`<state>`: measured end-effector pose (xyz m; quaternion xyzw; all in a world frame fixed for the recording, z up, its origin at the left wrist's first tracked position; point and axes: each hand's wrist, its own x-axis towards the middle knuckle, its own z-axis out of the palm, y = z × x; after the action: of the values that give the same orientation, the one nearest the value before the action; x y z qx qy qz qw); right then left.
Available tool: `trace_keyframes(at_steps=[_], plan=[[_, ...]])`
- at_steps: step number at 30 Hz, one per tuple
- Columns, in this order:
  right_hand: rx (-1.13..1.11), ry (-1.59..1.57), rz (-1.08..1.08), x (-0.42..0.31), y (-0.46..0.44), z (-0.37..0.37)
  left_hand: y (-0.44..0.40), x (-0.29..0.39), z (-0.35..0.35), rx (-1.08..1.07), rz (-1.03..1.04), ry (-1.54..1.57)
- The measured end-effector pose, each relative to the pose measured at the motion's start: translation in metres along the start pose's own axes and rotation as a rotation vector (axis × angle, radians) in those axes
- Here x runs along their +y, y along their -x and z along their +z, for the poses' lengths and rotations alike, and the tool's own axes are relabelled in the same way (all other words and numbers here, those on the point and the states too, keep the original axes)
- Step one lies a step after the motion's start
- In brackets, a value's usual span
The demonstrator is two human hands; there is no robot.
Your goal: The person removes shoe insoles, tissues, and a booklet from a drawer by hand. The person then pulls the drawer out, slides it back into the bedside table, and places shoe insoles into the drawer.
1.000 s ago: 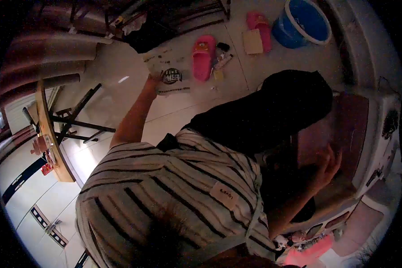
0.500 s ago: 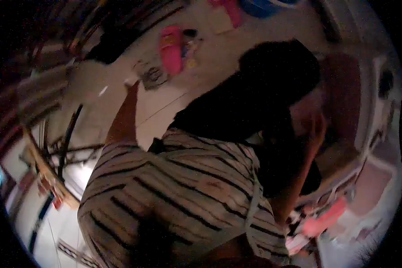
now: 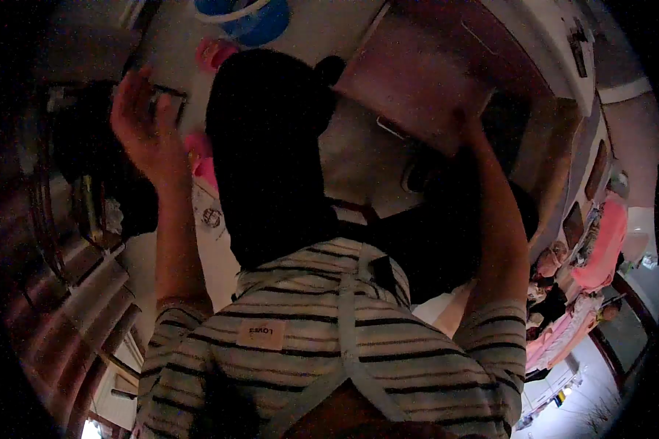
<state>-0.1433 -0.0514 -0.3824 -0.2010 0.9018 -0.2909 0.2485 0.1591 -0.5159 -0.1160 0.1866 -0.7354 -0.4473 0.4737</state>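
My left hand point(image 3: 145, 128) is raised over the floor at the left, with fingers apart and nothing in it. My right hand point(image 3: 467, 126) reaches to the edge of a reddish-brown cabinet panel point(image 3: 410, 73). It seems to touch the panel, but its fingers are too dark and blurred to show a grip. A pale handle point(image 3: 392, 128) shows at the panel's lower edge, and another handle point(image 3: 479, 36) is on the cabinet front. My bent legs in black trousers point(image 3: 271, 154) lie between my hands.
A blue tub point(image 3: 252, 22) stands at the far end, with pink items point(image 3: 201, 157) on the floor near my left leg. Dark furniture point(image 3: 88, 139) lines the left side. Pink cloths point(image 3: 600, 241) lie on a surface at the right.
My view has turned rightward to the cabinet. My left hand has risen from near the floor. My right arm now extends forward to the panel.
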Motion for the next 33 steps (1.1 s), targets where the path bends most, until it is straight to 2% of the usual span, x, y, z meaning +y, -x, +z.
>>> trace_keyframes(at_steps=[2, 4, 5, 7, 9, 11, 13, 14, 15, 16, 17, 18, 20, 21, 23, 24, 25, 29, 33], plan=[[0.056, 0.031, 0.017, -0.003, -0.012, -0.006, -0.011, 0.037, 0.042, -0.277, 0.225, -0.320], [0.159, 0.086, 0.048, -0.005, -0.025, -0.006, -0.019, 0.062, 0.092, -0.707, -0.042, -0.159], [0.204, 0.102, 0.058, -0.006, -0.033, -0.006, -0.013, 0.047, 0.116, -0.921, 0.165, -0.152], [0.288, 0.137, 0.076, -0.006, -0.049, -0.007, -0.009, 0.052, 0.159, -1.222, 0.449, -0.173], [0.336, 0.168, 0.089, -0.006, -0.065, -0.007, -0.003, 0.068, 0.186, -1.313, 0.496, -0.199], [0.366, 0.186, 0.103, -0.005, -0.078, -0.006, 0.027, 0.054, 0.209, -1.491, 0.865, -0.292], [0.371, 0.197, 0.113, -0.005, -0.089, -0.006, 0.068, 0.025, 0.226, -1.628, 0.803, -0.261], [0.364, 0.196, 0.112, 0.000, -0.094, -0.008, 0.069, 0.032, 0.222, -1.630, 0.798, -0.261], [0.358, 0.204, 0.118, 0.002, -0.101, -0.007, 0.065, 0.047, 0.209, -1.513, -0.097, -0.046], [0.349, 0.203, 0.121, 0.003, -0.105, -0.005, 0.074, 0.040, 0.203, -1.423, -0.538, 0.046], [0.343, 0.205, 0.121, 0.003, -0.109, -0.003, 0.082, 0.033, 0.197, -1.203, -0.948, 0.153], [0.342, 0.205, 0.123, 0.002, -0.111, -0.001, 0.120, -0.003, 0.196, -1.291, -0.347, 0.063], [0.342, 0.199, 0.123, 0.003, -0.111, 0.002, 0.136, -0.014, 0.198, -1.318, 0.261, -0.023], [0.348, 0.203, 0.125, 0.003, -0.110, 0.005, 0.127, 0.000, 0.202, -1.377, -0.187, 0.151], [0.359, 0.202, 0.131, 0.001, -0.109, 0.012, 0.108, 0.019, 0.213, -1.389, -0.649, 0.323], [0.366, 0.202, 0.130, 0.000, -0.109, 0.015, 0.098, 0.025, 0.217, -1.712, 0.063, -0.092], [0.375, 0.207, 0.130, 0.000, -0.110, 0.019, 0.094, 0.027, 0.221, -1.856, 0.828, -0.536], [0.382, 0.199, 0.130, -0.001, -0.114, 0.025, 0.100, 0.022, 0.225, -1.770, 0.806, -0.554], [0.404, 0.188, 0.133, -0.001, -0.112, 0.019, 0.103, 0.022, 0.229, -1.850, 0.805, -0.591]])
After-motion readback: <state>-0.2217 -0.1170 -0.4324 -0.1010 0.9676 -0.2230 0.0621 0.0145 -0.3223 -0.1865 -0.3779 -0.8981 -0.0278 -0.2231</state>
